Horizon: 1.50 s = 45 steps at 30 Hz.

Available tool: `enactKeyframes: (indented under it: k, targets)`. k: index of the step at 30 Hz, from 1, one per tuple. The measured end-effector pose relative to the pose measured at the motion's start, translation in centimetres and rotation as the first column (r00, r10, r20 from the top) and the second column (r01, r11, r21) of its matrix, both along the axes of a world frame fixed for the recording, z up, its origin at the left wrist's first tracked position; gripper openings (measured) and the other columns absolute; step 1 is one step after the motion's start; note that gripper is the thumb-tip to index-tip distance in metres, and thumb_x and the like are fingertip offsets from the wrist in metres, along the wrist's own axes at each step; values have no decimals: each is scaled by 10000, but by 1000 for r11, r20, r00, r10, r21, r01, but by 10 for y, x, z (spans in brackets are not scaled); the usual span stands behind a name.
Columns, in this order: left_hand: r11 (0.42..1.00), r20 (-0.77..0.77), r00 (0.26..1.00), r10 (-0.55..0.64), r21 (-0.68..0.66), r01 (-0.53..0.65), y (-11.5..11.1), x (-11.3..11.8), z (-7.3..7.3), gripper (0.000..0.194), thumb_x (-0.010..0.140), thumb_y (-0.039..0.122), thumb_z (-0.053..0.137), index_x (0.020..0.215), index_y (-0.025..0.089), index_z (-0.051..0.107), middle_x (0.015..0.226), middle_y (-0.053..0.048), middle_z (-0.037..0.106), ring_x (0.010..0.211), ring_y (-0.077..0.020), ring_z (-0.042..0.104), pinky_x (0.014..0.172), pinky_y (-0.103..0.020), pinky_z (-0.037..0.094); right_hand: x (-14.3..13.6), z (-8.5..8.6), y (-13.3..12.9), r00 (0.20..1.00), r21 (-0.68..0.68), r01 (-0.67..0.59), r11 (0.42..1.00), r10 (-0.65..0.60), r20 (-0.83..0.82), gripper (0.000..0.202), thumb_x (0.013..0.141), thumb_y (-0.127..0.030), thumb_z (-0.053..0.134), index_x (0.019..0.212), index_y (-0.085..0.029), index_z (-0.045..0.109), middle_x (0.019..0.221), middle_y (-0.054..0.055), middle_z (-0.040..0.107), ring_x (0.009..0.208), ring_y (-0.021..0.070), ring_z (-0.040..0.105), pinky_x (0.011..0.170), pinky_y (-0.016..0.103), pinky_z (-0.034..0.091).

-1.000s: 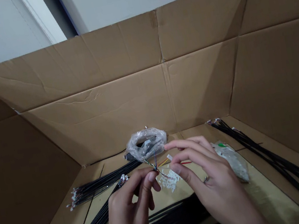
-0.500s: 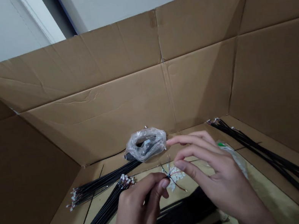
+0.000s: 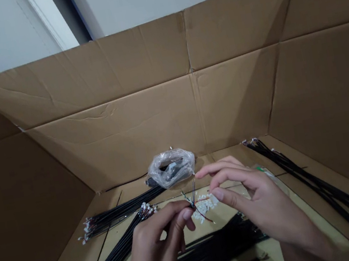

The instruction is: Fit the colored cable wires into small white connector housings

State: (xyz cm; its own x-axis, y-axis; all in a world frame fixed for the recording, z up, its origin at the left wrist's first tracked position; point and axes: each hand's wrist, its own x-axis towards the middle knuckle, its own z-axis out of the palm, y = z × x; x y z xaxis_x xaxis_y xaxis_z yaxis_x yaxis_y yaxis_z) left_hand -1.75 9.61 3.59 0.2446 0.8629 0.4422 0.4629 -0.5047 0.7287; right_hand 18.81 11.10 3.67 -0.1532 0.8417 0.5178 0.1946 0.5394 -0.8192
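Pinched between the thumb and forefinger of my left hand (image 3: 161, 236) is a cable end, its thin coloured wires (image 3: 197, 200) fanned out. My right hand (image 3: 246, 190) is just right of the wires, thumb and forefinger close together at the tip of a red wire; whether they grip it is hard to tell. Its other fingers are raised and apart. Beyond and below the wires lies a pile of small white connectors (image 3: 207, 203). A bundle of black cables (image 3: 212, 250) runs beneath both hands.
Cardboard walls (image 3: 146, 122) surround the work surface. A clear plastic bag (image 3: 171, 171) lies at the back. Black cables with white connectors lie at the left (image 3: 111, 249) and back left (image 3: 126, 204); more cables (image 3: 323, 189) stretch along the right. Another clear bag (image 3: 264, 171) is partly behind my right hand.
My left hand and the cable end have shifted slightly left. My right hand's thumb and forefinger have moved a little right and closer together. The view has shifted slightly.
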Motion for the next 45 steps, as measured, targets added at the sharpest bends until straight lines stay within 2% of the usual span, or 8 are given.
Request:
enactKeyframes:
  k: [6, 12, 15, 19, 24, 32, 41, 45]
  targets:
    - [994, 51, 998, 25, 103, -30, 3, 2, 2, 236, 972, 273, 574, 776, 256, 706, 622, 62, 672, 420, -63, 573, 400, -113, 456, -7, 0, -8, 996, 103, 81, 991, -84, 23, 166, 979, -223, 658, 828, -293, 646, 1165, -90, 757, 1125, 158, 618, 969, 309, 444]
    - [968, 93, 991, 97, 224, -116, 5, 10, -3, 96, 958, 182, 582, 957, 269, 621, 678, 79, 644, 446, -58, 578, 408, -100, 479, -11, -1, -6, 993, 101, 112, 989, -113, 12, 151, 988, -222, 640, 856, -296, 654, 1167, -84, 754, 1131, 154, 621, 971, 306, 453]
    - [936, 94, 988, 125, 318, -148, 8, 11, -6, 149, 948, 133, 579, 959, 281, 585, 800, 55, 638, 600, -67, 634, 505, -102, 521, -13, -1, -5, 992, 101, 127, 987, -127, -4, 145, 984, -219, 637, 864, -293, 665, 1150, -70, 761, 1120, 159, 632, 966, 313, 462]
    - [906, 21, 994, 105, 411, -105, 8, 9, -6, 236, 949, 82, 530, 974, 287, 643, 1048, 4, 614, 990, -97, 669, 763, -127, 568, -15, 0, -5, 992, 97, 127, 987, -125, -28, 134, 981, -216, 636, 879, -288, 684, 1141, -54, 762, 1113, 158, 645, 969, 311, 476]
    - [869, -129, 985, 116, 493, -38, 2, 7, -3, 352, 968, 30, 444, 1082, 284, 658, 1166, -40, 509, 1156, -137, 586, 669, -136, 551, -16, 0, -8, 992, 88, 121, 989, -118, -41, 115, 967, -228, 675, 868, -277, 706, 1103, -44, 770, 1094, 154, 655, 972, 293, 489]
    - [875, -150, 977, 151, 479, -62, 0, 13, -2, 191, 994, 165, 553, 1091, 303, 644, 1188, -37, 508, 1149, -180, 578, 706, -221, 576, -18, 2, -13, 993, 40, 39, 998, -35, -110, 119, 974, -252, 669, 867, -282, 714, 1094, -39, 765, 1102, 156, 653, 973, 304, 496]
    - [894, -101, 986, 130, 441, -72, -6, 11, -3, 186, 971, 138, 585, 970, 310, 656, 1140, -26, 540, 1052, -183, 631, 637, -243, 551, -14, 7, -16, 967, -131, -52, 990, 17, -255, 109, 946, -369, 701, 892, -277, 726, 1037, -14, 768, 1042, 183, 692, 967, 336, 503]
    - [906, -96, 987, 126, 416, -75, -9, 15, -2, 164, 970, 162, 591, 955, 313, 653, 1131, -23, 547, 1033, -180, 628, 616, -239, 538, -13, 9, -12, 961, -133, -79, 988, 41, -273, 104, 959, -331, 685, 890, -270, 734, 1029, -2, 767, 1050, 186, 692, 978, 335, 503]
